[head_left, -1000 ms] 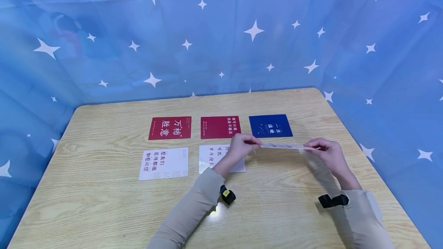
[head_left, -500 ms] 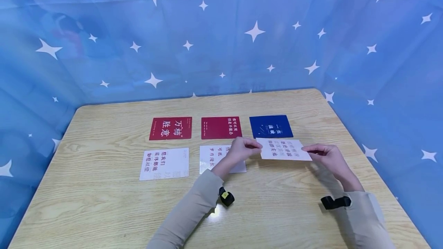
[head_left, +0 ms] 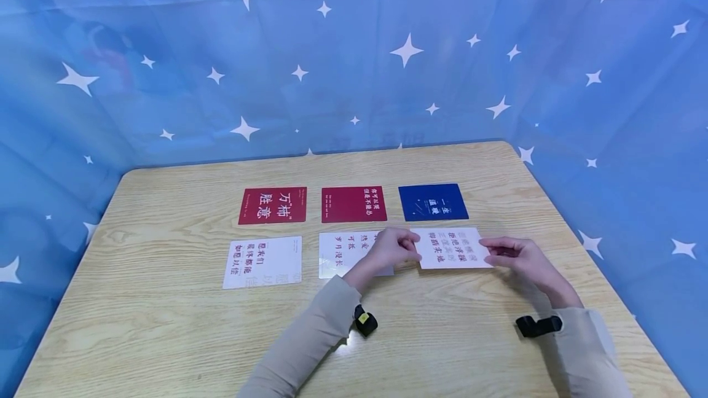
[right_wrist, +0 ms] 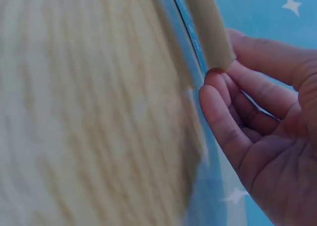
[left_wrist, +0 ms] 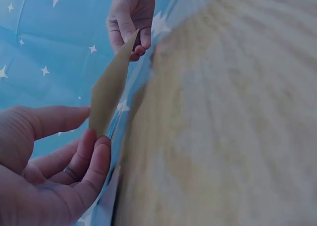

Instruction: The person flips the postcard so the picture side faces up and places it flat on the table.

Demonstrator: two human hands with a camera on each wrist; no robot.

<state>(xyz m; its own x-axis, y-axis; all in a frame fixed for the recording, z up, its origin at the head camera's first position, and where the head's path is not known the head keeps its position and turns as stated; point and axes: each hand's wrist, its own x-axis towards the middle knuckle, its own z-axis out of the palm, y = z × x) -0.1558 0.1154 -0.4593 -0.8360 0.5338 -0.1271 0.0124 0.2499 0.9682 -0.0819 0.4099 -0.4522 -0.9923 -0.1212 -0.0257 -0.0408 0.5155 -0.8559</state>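
A white card (head_left: 455, 248) printed with dark and grey characters is held between my two hands. My left hand (head_left: 389, 248) pinches its left edge, and my right hand (head_left: 524, 261) pinches the right edge. Both wrist views catch the card's tan underside, and there it hangs a little above the wooden table. Behind it lies a blue card (head_left: 433, 201). Left of it, another white card (head_left: 335, 260) is partly covered by my left hand and wrist.
Two red cards (head_left: 272, 205) lie in the back row, left of the blue one. A further white card (head_left: 262, 263) lies front left. The wooden table (head_left: 166, 336) reaches a blue star-patterned curtain (head_left: 354, 48) at the back and sides.
The held card was nearly edge-on to the head view; it has tilted so its printed face shows, and has come slightly down and nearer. Both hands moved with it. The other cards stayed put.
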